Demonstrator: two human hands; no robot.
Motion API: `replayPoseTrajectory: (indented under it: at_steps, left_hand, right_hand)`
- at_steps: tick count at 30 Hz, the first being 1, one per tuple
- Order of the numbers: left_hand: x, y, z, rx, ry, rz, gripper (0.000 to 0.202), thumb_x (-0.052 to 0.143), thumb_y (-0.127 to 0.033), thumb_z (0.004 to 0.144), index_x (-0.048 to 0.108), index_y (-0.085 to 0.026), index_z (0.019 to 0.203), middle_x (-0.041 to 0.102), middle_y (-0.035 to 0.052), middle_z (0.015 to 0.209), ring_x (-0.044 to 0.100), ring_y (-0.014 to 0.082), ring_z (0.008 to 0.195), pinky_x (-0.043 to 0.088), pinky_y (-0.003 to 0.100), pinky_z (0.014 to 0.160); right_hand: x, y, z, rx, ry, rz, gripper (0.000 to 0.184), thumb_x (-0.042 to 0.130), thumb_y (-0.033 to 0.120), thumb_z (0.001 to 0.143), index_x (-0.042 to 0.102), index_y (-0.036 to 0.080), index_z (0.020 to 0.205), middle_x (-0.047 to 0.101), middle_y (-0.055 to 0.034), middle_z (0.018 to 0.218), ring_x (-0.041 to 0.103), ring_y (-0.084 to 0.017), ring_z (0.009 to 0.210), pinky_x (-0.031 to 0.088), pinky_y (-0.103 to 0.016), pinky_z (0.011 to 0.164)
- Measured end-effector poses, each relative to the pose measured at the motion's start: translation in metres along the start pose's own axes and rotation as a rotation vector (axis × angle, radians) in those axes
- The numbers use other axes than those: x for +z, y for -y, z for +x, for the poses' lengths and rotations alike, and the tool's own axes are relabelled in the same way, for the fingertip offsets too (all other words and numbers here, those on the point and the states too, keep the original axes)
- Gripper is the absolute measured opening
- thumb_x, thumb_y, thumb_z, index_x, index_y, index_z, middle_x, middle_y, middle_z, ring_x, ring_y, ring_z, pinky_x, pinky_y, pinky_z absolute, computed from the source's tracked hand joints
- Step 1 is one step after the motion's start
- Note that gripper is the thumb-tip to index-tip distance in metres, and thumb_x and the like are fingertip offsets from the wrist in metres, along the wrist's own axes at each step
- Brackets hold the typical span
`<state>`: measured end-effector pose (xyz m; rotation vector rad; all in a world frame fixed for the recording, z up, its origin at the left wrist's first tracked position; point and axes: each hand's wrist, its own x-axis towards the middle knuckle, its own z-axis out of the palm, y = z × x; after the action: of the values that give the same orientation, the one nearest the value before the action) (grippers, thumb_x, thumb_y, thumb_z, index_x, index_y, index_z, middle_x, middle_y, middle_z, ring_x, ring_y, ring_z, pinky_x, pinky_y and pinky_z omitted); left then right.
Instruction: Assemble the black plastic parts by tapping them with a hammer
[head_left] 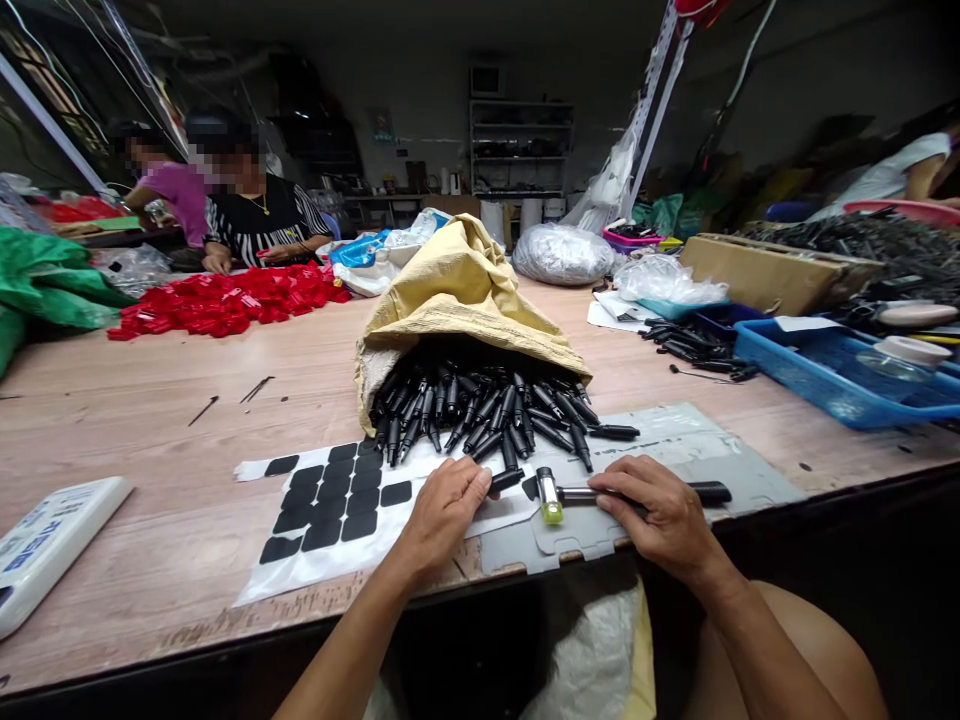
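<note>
My left hand (pixel 444 508) is closed on a small black plastic part (pixel 506 479), holding it down on a white sheet at the table's near edge. My right hand (pixel 660 508) grips the shaft of a small hammer (pixel 551 494) with a yellow-green and black head and a black handle, lying low over a grey metal plate (pixel 675 440). The hammer head sits just right of the black part. Just beyond both hands, a yellow sack (pixel 461 300) lies on its side with a pile of black plastic parts (pixel 487 405) spilling out.
A white sheet with several black square pads (pixel 334 500) lies left of my hands. A white device (pixel 45 540) sits at the near left. Red parts (pixel 225 298) and two seated people are far left. A blue tray (pixel 840 375), cardboard box (pixel 780 270) and more black parts stand on the right.
</note>
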<state>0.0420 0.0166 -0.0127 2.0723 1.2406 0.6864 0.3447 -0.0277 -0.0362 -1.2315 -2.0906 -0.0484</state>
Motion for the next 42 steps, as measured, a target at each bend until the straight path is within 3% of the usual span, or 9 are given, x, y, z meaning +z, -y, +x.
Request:
replayPoseTrajectory:
  at_steps: [5,9,13,18,20,23,28,34,42]
  left_hand:
    - [-0.005,-0.014,-0.008,0.07,0.01,0.072,0.045,0.034,-0.04,0.105,0.059,-0.02,0.073,0.059,0.003,0.083,0.052,0.0198,0.084,0.04,0.034,0.081]
    - [-0.006,-0.037,-0.043,0.185,0.122,0.06,0.032,0.04,-0.039,0.104,0.064,-0.023,0.09,0.064,0.0041,0.09,0.057,0.0187,0.085,0.041,0.032,0.078]
    - [0.021,-0.033,-0.085,0.254,0.387,0.169,0.029,0.044,-0.042,0.102,0.066,-0.025,0.095,0.068,0.0049,0.087,0.062,0.0174,0.073,0.038,0.031,0.061]
    - [0.049,-0.015,-0.109,0.132,0.454,0.352,0.014,0.056,-0.033,0.093,0.067,-0.024,0.095,0.071,0.005,0.088,0.066,0.0194,0.07,0.035,0.03,0.055]
    - [0.037,-0.019,-0.104,0.116,0.38,0.222,0.015,0.057,-0.034,0.094,0.069,-0.026,0.1,0.072,0.0031,0.09,0.067,0.019,0.076,0.042,0.029,0.062]
    - [0.0,-0.024,-0.078,0.01,0.093,0.115,0.023,0.053,-0.041,0.096,0.07,-0.026,0.099,0.073,0.0028,0.089,0.066,0.018,0.077,0.047,0.028,0.068]
    - [-0.067,0.006,-0.012,-0.409,-0.45,0.453,0.036,0.049,-0.048,0.094,0.069,-0.02,0.103,0.073,0.0092,0.093,0.066,0.0245,0.078,0.045,0.031,0.063]
    - [-0.091,0.05,0.027,-0.703,-0.356,0.626,0.038,0.048,-0.051,0.088,0.071,-0.021,0.089,0.073,0.0153,0.085,0.067,0.0363,0.087,0.042,0.037,0.063]
    - [-0.103,0.049,0.005,-0.666,-0.326,0.394,0.028,0.062,-0.049,0.079,0.069,-0.022,0.071,0.067,0.0045,0.063,0.065,0.0258,0.068,0.039,0.032,0.059]
  right_hand:
    - [0.0,0.002,0.001,0.022,0.013,-0.034,0.016,0.06,0.022,0.092,0.071,0.025,0.103,0.068,-0.0035,0.094,0.06,-0.02,0.089,0.048,-0.035,0.079]
    - [0.0,0.003,0.001,0.028,0.014,-0.054,0.017,0.059,0.024,0.092,0.071,0.025,0.104,0.068,-0.004,0.094,0.061,-0.02,0.089,0.049,-0.035,0.079]
    - [0.0,0.002,0.0,0.03,0.015,-0.068,0.018,0.059,0.025,0.091,0.072,0.025,0.103,0.068,-0.0038,0.093,0.061,-0.021,0.089,0.049,-0.035,0.079]
    - [0.003,-0.001,-0.002,0.032,0.011,-0.077,0.018,0.06,0.026,0.09,0.072,0.025,0.103,0.068,-0.0037,0.095,0.062,-0.021,0.09,0.05,-0.036,0.081]
    - [0.004,-0.002,-0.003,0.028,0.011,-0.077,0.018,0.06,0.026,0.09,0.072,0.025,0.104,0.068,-0.0038,0.096,0.061,-0.021,0.091,0.05,-0.036,0.081]
    - [0.004,-0.003,-0.003,0.024,0.006,-0.079,0.018,0.06,0.026,0.089,0.072,0.025,0.103,0.069,-0.0038,0.095,0.062,-0.021,0.09,0.051,-0.036,0.08]
    - [0.003,-0.002,-0.001,0.022,-0.007,-0.087,0.018,0.061,0.026,0.088,0.074,0.026,0.101,0.069,-0.0031,0.092,0.062,-0.02,0.087,0.051,-0.034,0.078]
    - [0.002,0.0,0.0,0.025,0.001,-0.078,0.017,0.06,0.024,0.089,0.072,0.025,0.101,0.068,-0.0039,0.093,0.061,-0.02,0.088,0.049,-0.035,0.079]
    - [0.002,0.001,0.0,0.029,0.002,-0.074,0.017,0.06,0.024,0.09,0.072,0.024,0.102,0.068,-0.0041,0.094,0.06,-0.02,0.087,0.048,-0.035,0.079]
